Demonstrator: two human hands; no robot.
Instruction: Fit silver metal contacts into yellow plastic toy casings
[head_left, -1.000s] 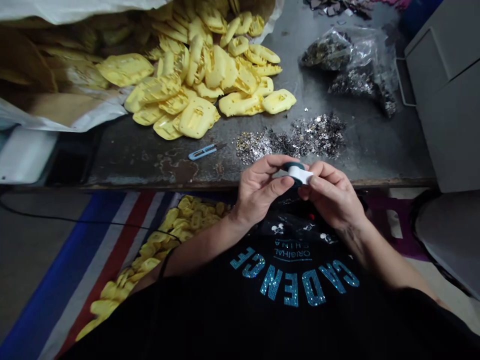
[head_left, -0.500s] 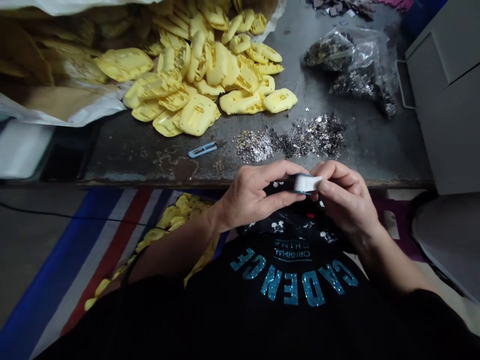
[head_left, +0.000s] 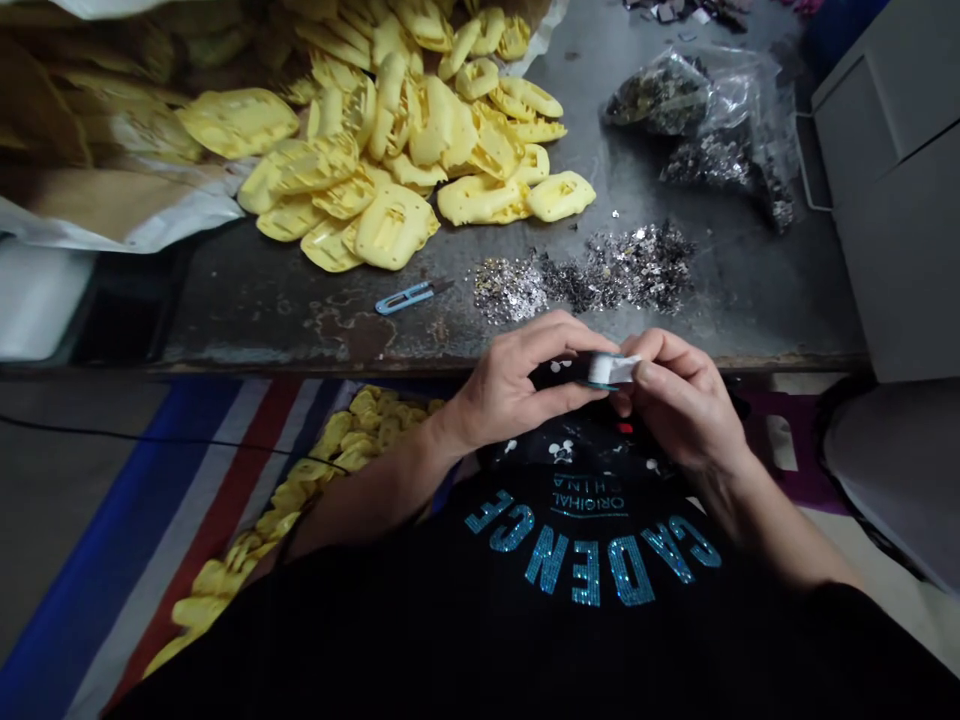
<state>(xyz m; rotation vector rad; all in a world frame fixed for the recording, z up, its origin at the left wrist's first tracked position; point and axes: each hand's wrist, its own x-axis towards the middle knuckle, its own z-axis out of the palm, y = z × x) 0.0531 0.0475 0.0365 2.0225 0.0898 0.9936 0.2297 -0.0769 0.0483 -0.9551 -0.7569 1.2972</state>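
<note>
The left hand and right hand meet just over the front edge of the tabletop. Between them is one small white roll with a dark teal rim, and the fingers cover so much of it that its core and far side are hidden. The fingers of both hands are closed, pinching the roll from either side. Beyond it lie one pair of blue-handled thread snips and one long heap of silvery metal bits, too small to make out singly. Clear plastic bagging holding similar bits lies farther back, though I cannot tell whether it is one bag or two. Yellow moulded plastic pieces, too many and too overlapped to count, spill from a white sack. More lie on a striped mat, partly hidden by the person's black shirt.
</note>
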